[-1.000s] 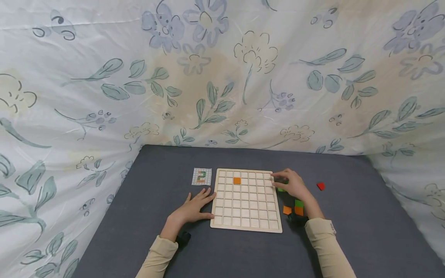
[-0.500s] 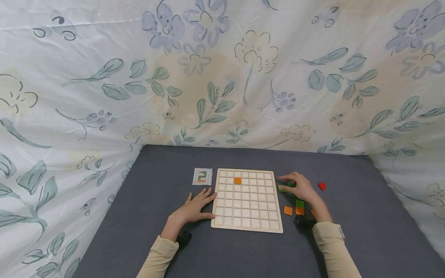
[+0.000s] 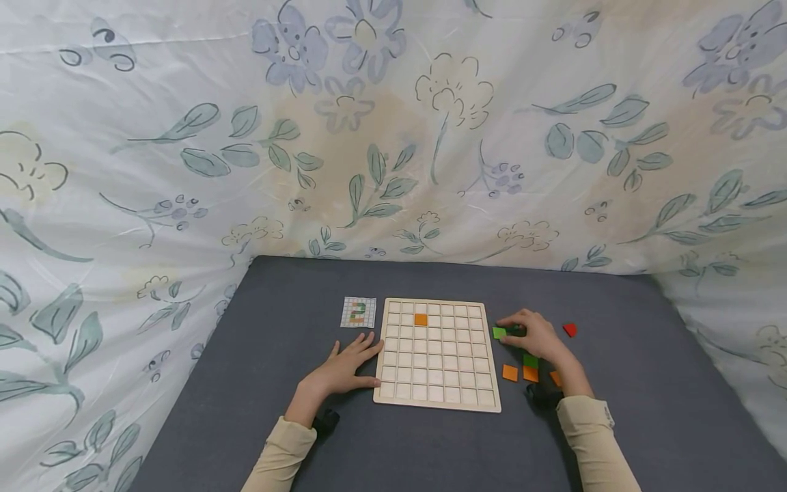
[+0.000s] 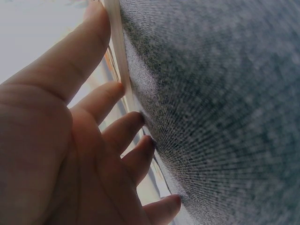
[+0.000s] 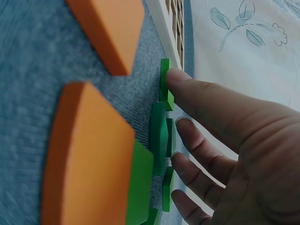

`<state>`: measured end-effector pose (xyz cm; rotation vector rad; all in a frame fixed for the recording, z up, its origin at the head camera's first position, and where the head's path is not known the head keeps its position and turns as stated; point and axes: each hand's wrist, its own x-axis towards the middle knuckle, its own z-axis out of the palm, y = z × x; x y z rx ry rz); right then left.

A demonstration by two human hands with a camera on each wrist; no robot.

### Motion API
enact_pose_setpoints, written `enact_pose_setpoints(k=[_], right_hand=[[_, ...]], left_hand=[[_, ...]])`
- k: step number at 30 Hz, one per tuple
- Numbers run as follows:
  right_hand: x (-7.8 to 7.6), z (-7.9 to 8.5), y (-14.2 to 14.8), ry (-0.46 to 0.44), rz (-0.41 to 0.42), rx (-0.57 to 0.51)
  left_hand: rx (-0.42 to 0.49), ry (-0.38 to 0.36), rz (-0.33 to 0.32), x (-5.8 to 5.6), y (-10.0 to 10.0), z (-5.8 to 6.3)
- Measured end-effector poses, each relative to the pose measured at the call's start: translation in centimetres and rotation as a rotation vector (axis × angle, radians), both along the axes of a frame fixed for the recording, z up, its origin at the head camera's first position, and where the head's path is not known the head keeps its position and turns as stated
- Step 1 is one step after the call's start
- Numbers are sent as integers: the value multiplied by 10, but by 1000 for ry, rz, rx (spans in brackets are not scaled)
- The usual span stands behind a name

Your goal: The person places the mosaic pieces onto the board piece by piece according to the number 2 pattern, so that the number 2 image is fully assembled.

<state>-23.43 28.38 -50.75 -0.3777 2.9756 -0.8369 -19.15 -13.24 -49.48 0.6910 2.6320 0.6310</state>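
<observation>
Board [image 3: 435,359] is holding one orange tile [image 3: 421,320], loose tiles [image 3: 509,372] lying outside; left grip [image 3: 346,367] is resting spread, right grip [image 3: 537,336] parted, merely touching a green tile [image 3: 499,333].

the board [image 3: 435,377] held one tile [image 3: 421,320] in its far part; a card [image 3: 358,312] lay left, loose tiles [image 3: 509,372] right.

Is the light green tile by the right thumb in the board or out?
Out: in the head view, the light green tile lies beside the board, dark table showing between.

Orange tile [image 5: 89,164] btm-cropped, R-wrist view
</observation>
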Motion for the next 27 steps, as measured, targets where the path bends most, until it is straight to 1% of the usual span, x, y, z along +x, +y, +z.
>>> enact_pose_setpoints(k=[10, 19, 25, 27], right_hand=[[1, -1, -1, 1, -25, 21], [1, -1, -1, 23, -20, 36], [0, 3, -3, 30, -28, 39], [0, 4, -4, 38, -19, 36]], left_hand=[[-8, -1, 4, -1, 0, -1], [-15, -2, 6, -1, 0, -2], [-13, -2, 8, -1, 0, -1], [-13, -4, 9, -1, 0, -1]])
